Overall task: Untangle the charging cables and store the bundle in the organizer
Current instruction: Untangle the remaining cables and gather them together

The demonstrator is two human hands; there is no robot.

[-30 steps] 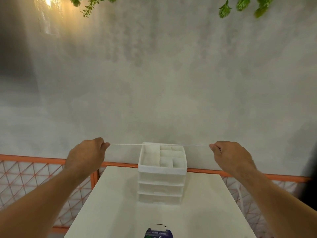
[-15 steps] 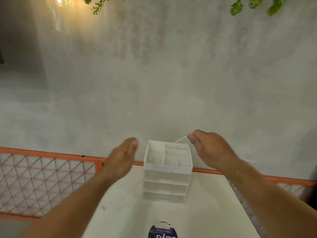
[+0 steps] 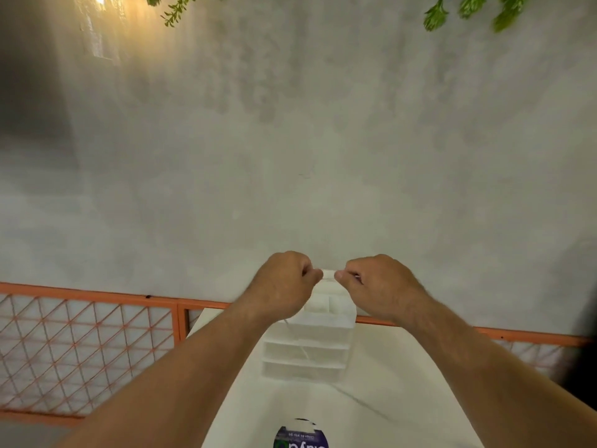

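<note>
Both hands are raised close together above the white drawer organizer (image 3: 307,354), which stands on the white table (image 3: 397,399). My left hand (image 3: 284,286) and my right hand (image 3: 378,284) each pinch the thin white charging cable (image 3: 329,275), a short stretch of it showing between the fingertips. A slack strand of the cable hangs down in front of the organizer's drawers. The organizer's open top compartments are partly hidden behind my hands.
A dark blue round label or lid (image 3: 300,439) lies at the table's near edge. An orange metal mesh fence (image 3: 87,344) runs behind the table on the left and right. A grey concrete wall fills the background, with green leaves (image 3: 468,11) hanging above.
One second ago the cable was stretched taut between hands held wide apart. The hands have since come together over the organizer, and the cable now hangs slack below them.
</note>
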